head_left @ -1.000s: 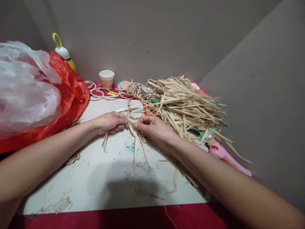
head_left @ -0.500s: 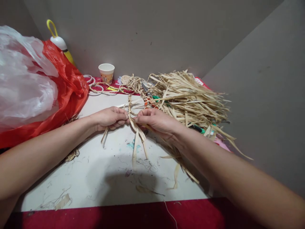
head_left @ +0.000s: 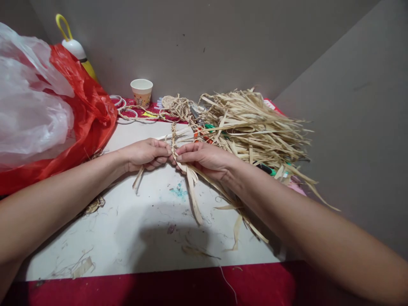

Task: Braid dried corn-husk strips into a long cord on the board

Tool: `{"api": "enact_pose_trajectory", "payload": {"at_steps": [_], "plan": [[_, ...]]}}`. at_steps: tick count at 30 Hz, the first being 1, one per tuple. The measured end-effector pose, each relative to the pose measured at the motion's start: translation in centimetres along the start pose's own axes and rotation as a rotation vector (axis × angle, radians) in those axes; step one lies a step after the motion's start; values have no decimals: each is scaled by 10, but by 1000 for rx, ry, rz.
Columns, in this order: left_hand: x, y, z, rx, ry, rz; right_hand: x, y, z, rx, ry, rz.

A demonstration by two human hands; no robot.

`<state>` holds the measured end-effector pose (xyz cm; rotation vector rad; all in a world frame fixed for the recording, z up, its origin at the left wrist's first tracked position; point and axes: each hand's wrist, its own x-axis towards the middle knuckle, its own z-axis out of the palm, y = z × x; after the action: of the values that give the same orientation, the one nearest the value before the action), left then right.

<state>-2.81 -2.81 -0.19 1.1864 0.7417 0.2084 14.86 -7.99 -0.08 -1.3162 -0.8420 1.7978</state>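
Observation:
Both hands meet over the white board [head_left: 127,238] at a narrow straw braid [head_left: 174,135] that runs away toward the back. My left hand [head_left: 148,155] pinches the braid's near end from the left, and a short strip sticks out below its fingers. From the right, my right hand [head_left: 204,159] grips the loose straw strips [head_left: 192,191] where they leave the braid. One wide strip hangs down toward me. The fingertips nearly touch and hide the exact crossing of the strips.
A large pile of dry straw strips [head_left: 255,125] lies at the right, with green- and orange-handled tools partly under it. Behind stand a paper cup [head_left: 142,92], white rings [head_left: 127,117] and coiled braid [head_left: 180,106]. Red and white plastic bags [head_left: 92,106] fill the left, before a yellow-white bottle [head_left: 75,47].
My right hand has moved slightly left, closer to my left hand. The hanging strips have shifted: two spread ends are now gathered mostly into one, swung right. The view has tilted slightly.

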Motion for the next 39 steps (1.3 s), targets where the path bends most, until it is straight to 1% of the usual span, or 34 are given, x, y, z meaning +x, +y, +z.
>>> {"api": "enact_pose_trajectory", "payload": {"at_steps": [5,16,19,23,28,30,34,39], "plan": [[1,0,0,-22,2,-9,3,-4,-3,-21,38,37],[1,0,0,2,-5,-15,7,-12,-5,-173,-59,103],[1,0,2,27,1,-14,5,-16,-5,-239,-71,98],[1,-1,3,73,22,-5,2,-17,-1,-472,-58,35],[1,-1,3,121,43,13,3,-12,2,-825,-16,-171],[2,-2,4,140,59,11,4,-10,2,-919,9,-233],[2,-3,5,173,85,35,7,-6,5,-974,56,-278],[0,-3,7,168,114,26,9,0,9,-933,130,-294]]}}
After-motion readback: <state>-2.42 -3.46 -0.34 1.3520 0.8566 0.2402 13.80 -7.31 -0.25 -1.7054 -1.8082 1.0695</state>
